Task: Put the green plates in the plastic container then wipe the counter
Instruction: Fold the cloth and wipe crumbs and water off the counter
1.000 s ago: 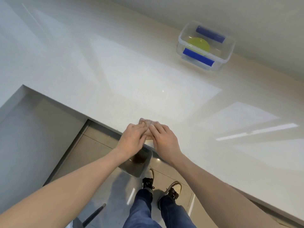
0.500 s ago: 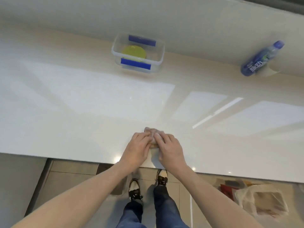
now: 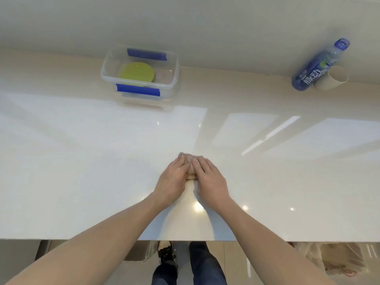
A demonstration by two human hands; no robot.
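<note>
A clear plastic container (image 3: 174, 64) with blue clips stands at the back of the glossy cream counter (image 3: 82, 161), near the wall. Green plates (image 3: 137, 74) lie flat inside it. In the middle of the counter my left hand (image 3: 171, 182) and my right hand (image 3: 209, 181) press side by side on a small pinkish-brown cloth (image 3: 187, 159). Only the cloth's far edge and a strip between the hands show; the rest is hidden under my fingers.
A blue drink bottle (image 3: 314, 73) and a cardboard tube (image 3: 334, 78) stand at the back right by the wall. The counter's front edge (image 3: 267, 241) runs below my forearms. A plastic bag (image 3: 337, 262) lies on the floor at the lower right, next to my feet.
Both hands slid the cloth away from the counter's front edge toward the middle. The view swung right, so the container shifted left and the bottle and tube came into sight.
</note>
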